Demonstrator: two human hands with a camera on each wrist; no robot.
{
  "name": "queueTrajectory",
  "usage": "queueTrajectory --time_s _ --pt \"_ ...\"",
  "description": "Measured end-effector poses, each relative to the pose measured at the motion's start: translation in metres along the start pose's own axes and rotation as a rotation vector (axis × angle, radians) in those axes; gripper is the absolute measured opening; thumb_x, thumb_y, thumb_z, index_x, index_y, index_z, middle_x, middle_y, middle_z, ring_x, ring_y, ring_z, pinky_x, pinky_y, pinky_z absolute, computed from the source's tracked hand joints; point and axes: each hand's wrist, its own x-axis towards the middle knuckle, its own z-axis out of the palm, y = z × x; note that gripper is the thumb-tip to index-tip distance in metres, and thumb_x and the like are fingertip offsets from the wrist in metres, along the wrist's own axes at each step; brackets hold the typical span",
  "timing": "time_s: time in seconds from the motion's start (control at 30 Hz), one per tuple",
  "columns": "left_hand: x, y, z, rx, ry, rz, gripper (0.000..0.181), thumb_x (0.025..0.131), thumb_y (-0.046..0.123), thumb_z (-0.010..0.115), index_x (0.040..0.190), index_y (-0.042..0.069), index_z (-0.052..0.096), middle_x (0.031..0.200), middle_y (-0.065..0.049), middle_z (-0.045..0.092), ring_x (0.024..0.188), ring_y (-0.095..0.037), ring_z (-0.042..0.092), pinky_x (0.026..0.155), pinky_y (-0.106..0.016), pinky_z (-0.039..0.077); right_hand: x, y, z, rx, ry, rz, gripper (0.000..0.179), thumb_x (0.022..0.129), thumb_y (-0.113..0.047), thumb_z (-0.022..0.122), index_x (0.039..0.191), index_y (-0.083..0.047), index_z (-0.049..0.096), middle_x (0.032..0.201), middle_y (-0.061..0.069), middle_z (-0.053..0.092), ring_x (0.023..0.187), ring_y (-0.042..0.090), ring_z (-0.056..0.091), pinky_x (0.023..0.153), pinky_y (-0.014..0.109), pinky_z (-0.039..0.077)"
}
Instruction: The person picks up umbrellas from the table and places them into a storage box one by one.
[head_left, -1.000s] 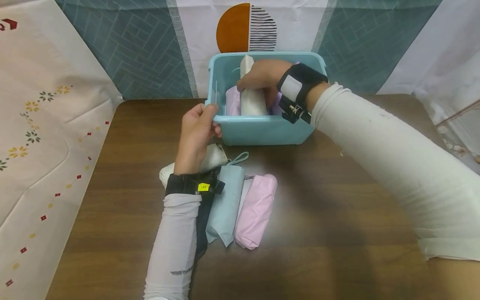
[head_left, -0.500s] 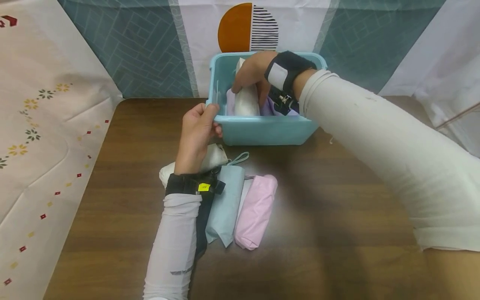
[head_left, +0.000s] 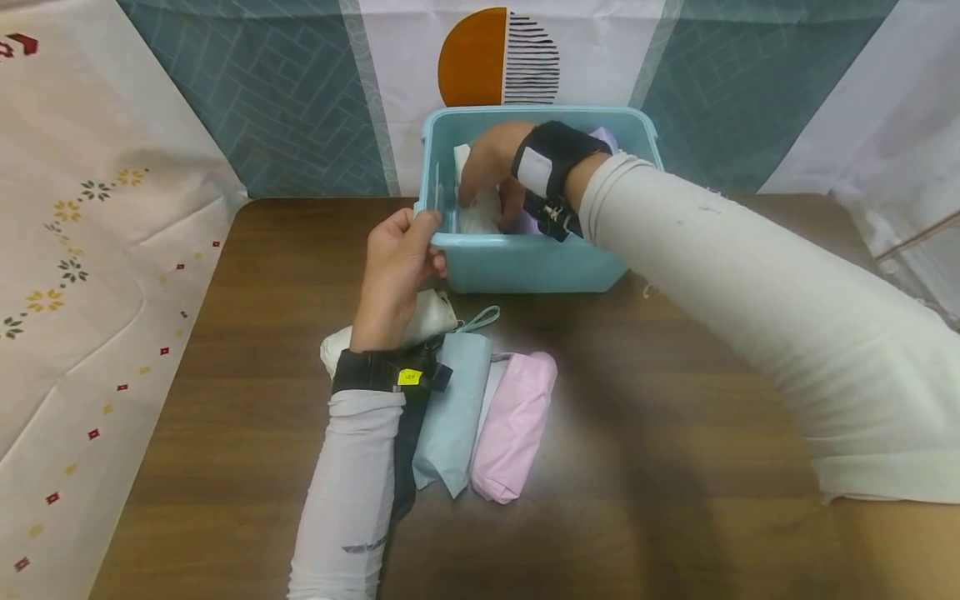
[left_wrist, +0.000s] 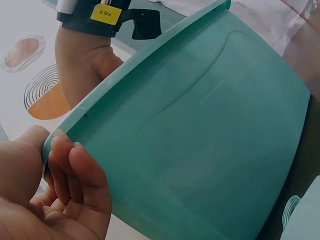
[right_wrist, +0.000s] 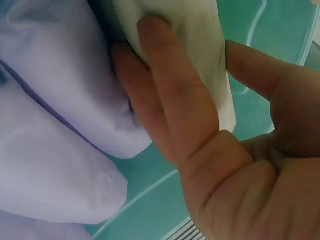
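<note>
A light blue plastic bin point(head_left: 532, 268) stands at the back of the table. My left hand point(head_left: 396, 267) pinches its front left corner, thumb over the rim and fingers beneath, as the left wrist view also shows. Inside the bin, my right hand point(head_left: 495, 162) holds a cream folded umbrella point(head_left: 477, 215) near the left wall. In the right wrist view, thumb and fingers lie on either side of the cream umbrella point(right_wrist: 200, 45). Lilac folded bundles point(right_wrist: 55, 160) lie beside it in the bin, mostly hidden by my hand in the head view.
In front of the bin lie a light blue folded umbrella point(head_left: 453, 408), a pink one point(head_left: 516, 425), a cream one point(head_left: 431, 318) and a black one point(head_left: 405, 475) partly under my left forearm. Patterned cloth point(head_left: 300, 100) hangs behind and along the left side.
My right hand has moved left and lower inside the bin, bringing the cream umbrella toward the left wall. The left hand keeps its hold on the corner.
</note>
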Motion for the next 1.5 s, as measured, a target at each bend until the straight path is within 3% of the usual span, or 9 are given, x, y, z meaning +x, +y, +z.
queueTrajectory --time_s 0.23,0.43,0.53,0.77,0.93,1.17,1.5 --pt "0.001 0.0 0.001 -0.01 0.006 0.002 0.022 0.092 0.019 0.059 0.084 0.001 0.05 0.068 -0.009 0.043 0.05 -0.016 0.046 0.053 -0.028 0.047 -0.003 -0.003 -0.01 0.01 0.02 0.035 0.063 0.098 -0.027 0.055 0.151 -0.004 0.029 0.135 0.016 0.053 0.106 0.023 0.065 0.085 0.029 0.05" --pt "0.003 -0.001 0.001 -0.019 0.005 0.007 0.021 0.091 0.017 0.058 0.081 0.001 0.048 0.065 -0.007 0.043 0.049 -0.014 0.046 0.051 -0.028 0.045 -0.001 0.003 -0.008 -0.147 0.058 -0.048 0.055 0.095 -0.028 0.06 0.142 -0.003 0.044 0.127 0.009 0.06 0.1 0.016 0.067 0.088 0.027 0.048" --pt "0.003 0.0 0.0 -0.018 0.006 0.012 0.021 0.091 0.016 0.058 0.081 0.001 0.048 0.064 -0.006 0.043 0.048 -0.014 0.046 0.05 -0.028 0.045 -0.001 0.005 -0.011 -0.175 0.05 -0.083 0.055 0.094 -0.028 0.062 0.141 -0.004 0.045 0.124 0.007 0.062 0.097 0.015 0.068 0.088 0.025 0.047" --pt "0.003 -0.001 0.0 0.004 0.003 0.007 0.021 0.091 0.018 0.058 0.082 0.001 0.049 0.066 -0.007 0.043 0.05 -0.015 0.046 0.051 -0.028 0.045 -0.003 0.014 -0.023 0.022 0.057 -0.163 0.054 0.098 -0.027 0.057 0.143 -0.001 0.042 0.131 0.013 0.057 0.1 0.02 0.067 0.082 0.029 0.051" --pt "0.003 -0.001 0.0 0.007 0.002 0.006 0.021 0.091 0.018 0.058 0.082 0.001 0.049 0.065 -0.007 0.043 0.05 -0.015 0.046 0.051 -0.028 0.045 -0.005 0.029 -0.027 0.109 0.152 -0.274 0.049 0.101 -0.028 0.05 0.142 -0.002 0.045 0.131 0.017 0.053 0.105 0.028 0.065 0.078 0.034 0.053" --pt "0.004 0.0 -0.002 0.007 0.003 -0.005 0.021 0.091 0.018 0.058 0.083 0.001 0.048 0.065 -0.007 0.043 0.049 -0.015 0.046 0.052 -0.027 0.045 -0.007 0.051 -0.032 0.068 0.28 -0.374 0.042 0.102 -0.028 0.047 0.134 -0.003 0.053 0.121 0.016 0.054 0.102 0.028 0.065 0.074 0.032 0.054" --pt "0.007 -0.003 -0.007 -0.009 0.007 0.008 0.022 0.09 0.017 0.059 0.08 0.002 0.047 0.064 -0.007 0.043 0.049 -0.015 0.046 0.051 -0.028 0.045 -0.01 0.073 -0.029 0.09 0.435 -0.485 0.036 0.101 -0.033 0.048 0.125 -0.006 0.057 0.111 0.01 0.059 0.096 0.024 0.064 0.075 0.03 0.054"
